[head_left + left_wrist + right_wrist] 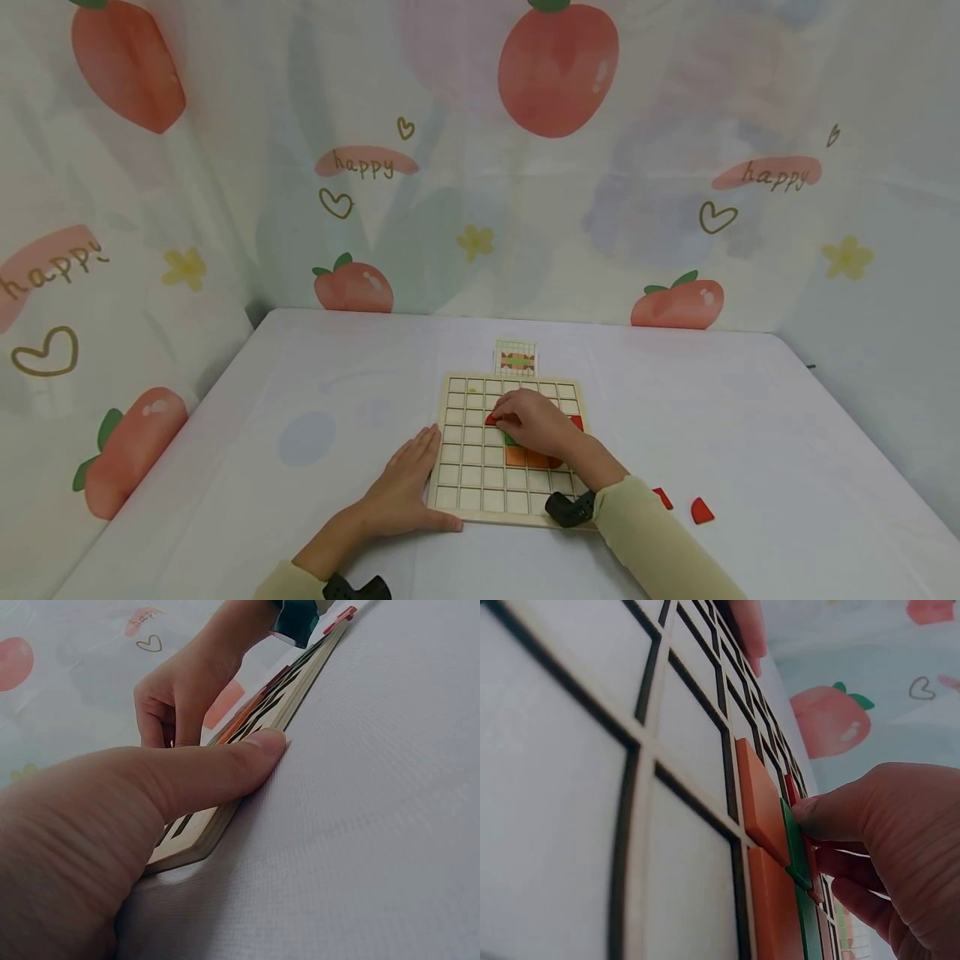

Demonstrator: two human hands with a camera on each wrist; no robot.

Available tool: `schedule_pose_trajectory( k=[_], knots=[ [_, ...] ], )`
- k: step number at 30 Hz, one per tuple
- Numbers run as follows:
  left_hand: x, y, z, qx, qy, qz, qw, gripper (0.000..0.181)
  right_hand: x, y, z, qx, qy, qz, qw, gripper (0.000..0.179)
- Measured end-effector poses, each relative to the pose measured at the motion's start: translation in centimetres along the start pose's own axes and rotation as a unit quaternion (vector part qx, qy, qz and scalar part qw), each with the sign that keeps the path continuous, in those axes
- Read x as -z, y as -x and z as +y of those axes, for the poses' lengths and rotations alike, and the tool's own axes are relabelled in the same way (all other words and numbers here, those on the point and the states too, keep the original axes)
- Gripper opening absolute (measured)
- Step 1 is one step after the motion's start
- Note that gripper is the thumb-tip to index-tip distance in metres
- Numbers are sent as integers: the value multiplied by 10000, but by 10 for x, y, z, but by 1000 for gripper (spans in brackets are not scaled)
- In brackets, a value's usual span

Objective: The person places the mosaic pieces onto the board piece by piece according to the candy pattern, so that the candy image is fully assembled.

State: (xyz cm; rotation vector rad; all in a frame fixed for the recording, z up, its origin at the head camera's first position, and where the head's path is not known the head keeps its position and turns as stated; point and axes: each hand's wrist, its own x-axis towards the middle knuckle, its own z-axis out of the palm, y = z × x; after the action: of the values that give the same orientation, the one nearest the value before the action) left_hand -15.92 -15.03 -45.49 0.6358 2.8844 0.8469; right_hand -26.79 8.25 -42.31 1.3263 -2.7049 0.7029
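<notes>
With 12 o'clock at the far side, the right hand (pixel 536 423) pinches a red piece (pixel 491 420) between thumb and curled fingers, toward 11 o'clock from the middle of the gridded board (pixel 472 477); whether it is seated in a square cannot be told. Toward 5 o'clock from it lie a green piece (pixel 510 440) and orange pieces (pixel 515 456). The left hand (pixel 401 492) rests at the board's 8 o'clock, fingers straight and released, thumb on the rim. A pattern card (pixel 516 348) sits at 12 o'clock; 2 loose red pieces (pixel 702 511) lie at 4 o'clock.
</notes>
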Motion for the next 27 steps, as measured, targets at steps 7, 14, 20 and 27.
schedule_pose_trajectory(
  k=[7, 14, 20, 27],
  knots=[
    [0, 0, 1, 7, -2, -7, 10000, 124, 0, 1, 0, 22, 36, 48, 10000, 12],
    [-1, 0, 1, -5, -9, 13, 10000, 124, 3, 3, -3, -65, -10, 4, 10000, 13],
    [0, 0, 1, -23, -17, 21, 10000, 123, 4, 2, -4, -147, -137, 29, 9998, 14],
    [1, 0, 1, -44, -35, 25, 10000, 123, 1, 5, -2, -74, -52, 128, 9999, 15]
  ],
)
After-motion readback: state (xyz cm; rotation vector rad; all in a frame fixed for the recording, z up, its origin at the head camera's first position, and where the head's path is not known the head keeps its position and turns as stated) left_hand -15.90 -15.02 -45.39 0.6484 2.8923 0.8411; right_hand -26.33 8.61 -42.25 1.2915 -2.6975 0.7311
